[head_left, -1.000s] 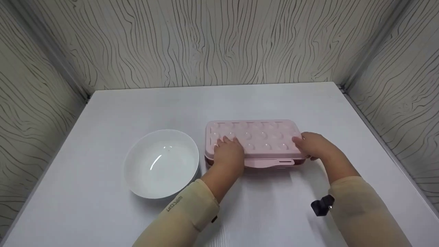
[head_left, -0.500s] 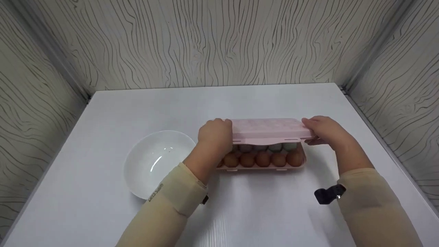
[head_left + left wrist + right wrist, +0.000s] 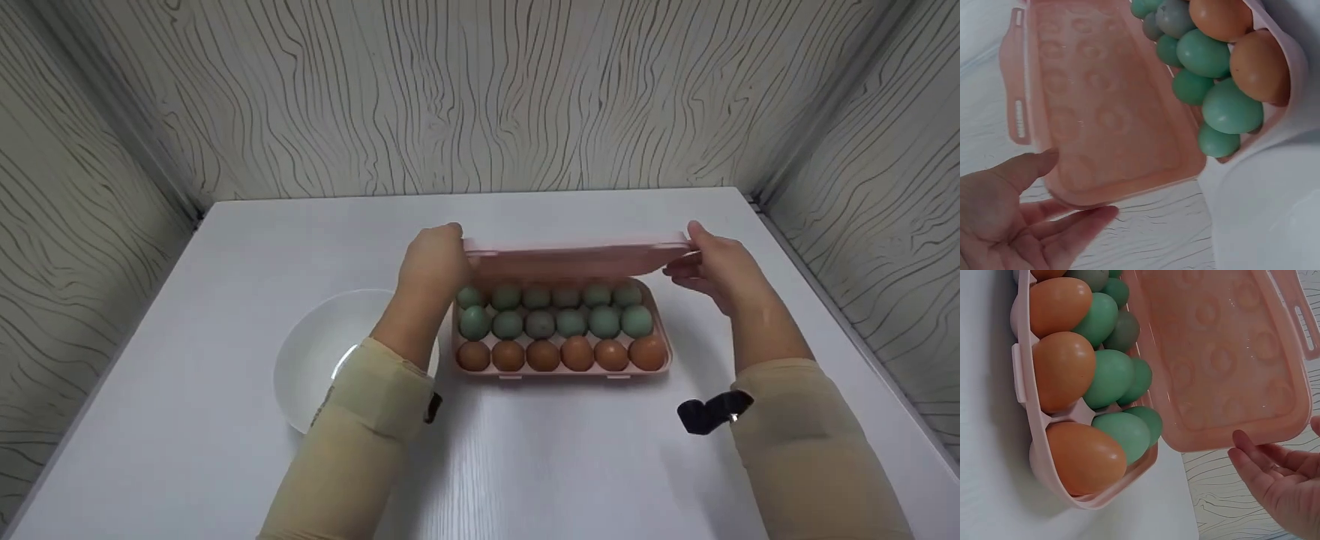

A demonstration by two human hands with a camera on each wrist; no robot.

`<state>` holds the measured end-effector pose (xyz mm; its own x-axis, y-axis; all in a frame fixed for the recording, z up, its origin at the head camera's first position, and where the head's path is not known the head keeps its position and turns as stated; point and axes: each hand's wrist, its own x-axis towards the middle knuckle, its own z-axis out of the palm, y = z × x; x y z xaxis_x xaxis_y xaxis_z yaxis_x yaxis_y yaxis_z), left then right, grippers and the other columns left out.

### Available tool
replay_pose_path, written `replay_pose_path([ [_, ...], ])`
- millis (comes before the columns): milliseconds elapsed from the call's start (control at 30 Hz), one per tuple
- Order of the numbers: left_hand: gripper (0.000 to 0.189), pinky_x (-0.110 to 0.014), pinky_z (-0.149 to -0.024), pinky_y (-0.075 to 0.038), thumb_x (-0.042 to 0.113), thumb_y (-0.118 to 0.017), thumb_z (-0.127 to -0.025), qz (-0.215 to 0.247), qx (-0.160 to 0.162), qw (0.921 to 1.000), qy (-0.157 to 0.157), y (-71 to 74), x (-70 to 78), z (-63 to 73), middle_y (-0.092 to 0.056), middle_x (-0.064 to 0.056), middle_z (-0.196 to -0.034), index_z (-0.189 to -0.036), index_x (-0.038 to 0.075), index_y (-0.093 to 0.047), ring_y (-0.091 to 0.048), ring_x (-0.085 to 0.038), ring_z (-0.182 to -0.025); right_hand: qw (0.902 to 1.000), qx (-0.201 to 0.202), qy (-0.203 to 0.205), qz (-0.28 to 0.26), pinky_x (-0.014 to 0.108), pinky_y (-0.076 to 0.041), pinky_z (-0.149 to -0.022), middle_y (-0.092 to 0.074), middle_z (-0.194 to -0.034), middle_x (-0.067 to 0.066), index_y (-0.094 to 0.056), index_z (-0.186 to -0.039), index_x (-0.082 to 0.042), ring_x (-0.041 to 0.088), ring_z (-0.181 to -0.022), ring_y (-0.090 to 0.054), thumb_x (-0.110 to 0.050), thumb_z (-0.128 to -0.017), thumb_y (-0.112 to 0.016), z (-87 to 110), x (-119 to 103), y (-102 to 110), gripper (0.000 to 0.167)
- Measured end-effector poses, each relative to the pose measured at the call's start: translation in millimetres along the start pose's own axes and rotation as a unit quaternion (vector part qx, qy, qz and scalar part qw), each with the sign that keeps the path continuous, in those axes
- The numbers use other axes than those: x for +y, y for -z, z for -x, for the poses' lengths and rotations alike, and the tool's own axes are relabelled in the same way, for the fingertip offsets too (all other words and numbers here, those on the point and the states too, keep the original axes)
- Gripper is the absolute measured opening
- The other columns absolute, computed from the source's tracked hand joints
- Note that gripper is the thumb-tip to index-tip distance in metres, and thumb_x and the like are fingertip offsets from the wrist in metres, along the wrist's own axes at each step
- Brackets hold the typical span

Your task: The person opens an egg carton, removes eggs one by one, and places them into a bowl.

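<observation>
A pink egg box stands on the table with its hinged lid raised and tilted back. Inside lie rows of eggs, brown eggs along the front and green eggs behind them. My left hand pinches the lid's left corner; in the left wrist view its thumb overlaps the lid's inner face. At the opposite corner my right hand holds the lid between thumb and fingers, the fingertips right at its edge. The lid partly hides the back row.
A white bowl sits left of the egg box, partly covered by my left forearm. Wood-grain panels enclose the white table at the back and both sides.
The lid was down at first, with my left hand on its top and my right at its right edge. Both hands have swung it up and back, exposing the eggs.
</observation>
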<state>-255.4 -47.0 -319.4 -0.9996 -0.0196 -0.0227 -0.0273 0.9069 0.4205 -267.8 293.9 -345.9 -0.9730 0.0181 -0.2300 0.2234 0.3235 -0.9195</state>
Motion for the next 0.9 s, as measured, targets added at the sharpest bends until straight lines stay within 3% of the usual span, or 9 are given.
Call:
replay_pose_path([
  [133,0.045,-0.035,-0.093,-0.044,0.024,-0.063,-0.086,0.078,0.032,0.9960,0.029,-5.0,-4.7,-10.1,-0.061,-0.010,-0.117,-0.125,0.007,-0.051,-0.056,-0.022,-0.110,0.9990,0.012,0.032,-0.030,0.035,-0.035,-0.099,-0.049,-0.120,0.017,-0.035,-0.136,0.004,0.018,-0.107,-0.055,-0.057,-0.090,-0.033,-3.6,3.0,-7.0,0.077],
  [233,0.056,-0.035,-0.096,-0.041,0.020,-0.064,-0.084,0.143,0.049,0.9875,0.044,-8.1,-7.2,-16.9,-0.056,-0.011,-0.124,-0.135,0.009,-0.042,-0.052,-0.023,-0.116,0.9980,0.022,0.049,-0.033,0.038,-0.029,-0.104,-0.041,-0.132,0.023,-0.031,-0.139,0.003,0.028,-0.122,-0.043,-0.057,-0.091,-0.033,-8.0,4.0,-14.3,0.076],
  [467,0.063,-0.030,-0.098,-0.039,0.017,-0.060,-0.086,0.240,0.069,0.9666,0.056,-20.0,-11.2,-29.7,-0.050,-0.010,-0.131,-0.141,0.008,-0.030,-0.047,-0.021,-0.121,0.9927,0.033,0.069,0.094,0.053,-0.025,-0.104,-0.018,-0.147,0.023,-0.015,-0.146,-0.006,0.040,-0.134,-0.019,-0.049,-0.094,-0.035,-20.1,3.9,-25.9,0.070],
  [667,0.073,-0.031,-0.105,-0.029,0.017,-0.056,-0.087,0.258,0.045,0.9637,0.050,-33.9,-8.1,-31.8,-0.037,-0.005,-0.143,-0.147,0.012,-0.015,-0.036,-0.019,-0.130,0.9890,-0.012,0.055,0.137,0.064,-0.012,-0.102,-0.006,-0.151,0.019,0.014,-0.144,-0.022,0.043,-0.136,-0.003,-0.058,-0.086,-0.044,-27.7,13.5,-33.0,0.089],
  [833,0.080,-0.043,-0.104,-0.031,0.021,-0.053,-0.088,0.284,-0.009,0.9580,0.042,-43.0,-7.4,-32.0,-0.045,-0.007,-0.137,-0.147,0.015,-0.001,-0.042,-0.023,-0.126,0.9854,-0.037,0.048,0.160,0.065,-0.007,-0.102,0.007,-0.152,0.013,0.020,-0.142,-0.028,0.040,-0.136,0.004,-0.061,-0.083,-0.045,-30.5,24.9,-37.3,0.093],
  [900,0.079,-0.046,-0.104,-0.030,0.026,-0.054,-0.088,0.291,-0.021,0.9561,0.028,-46.1,-8.0,-32.5,-0.048,-0.007,-0.134,-0.148,0.016,-0.003,-0.043,-0.023,-0.125,0.9828,-0.048,0.036,0.174,0.065,-0.006,-0.102,0.010,-0.151,0.013,0.021,-0.141,-0.027,0.040,-0.136,0.006,-0.063,-0.082,-0.044,-31.2,28.9,-38.6,0.095],
])
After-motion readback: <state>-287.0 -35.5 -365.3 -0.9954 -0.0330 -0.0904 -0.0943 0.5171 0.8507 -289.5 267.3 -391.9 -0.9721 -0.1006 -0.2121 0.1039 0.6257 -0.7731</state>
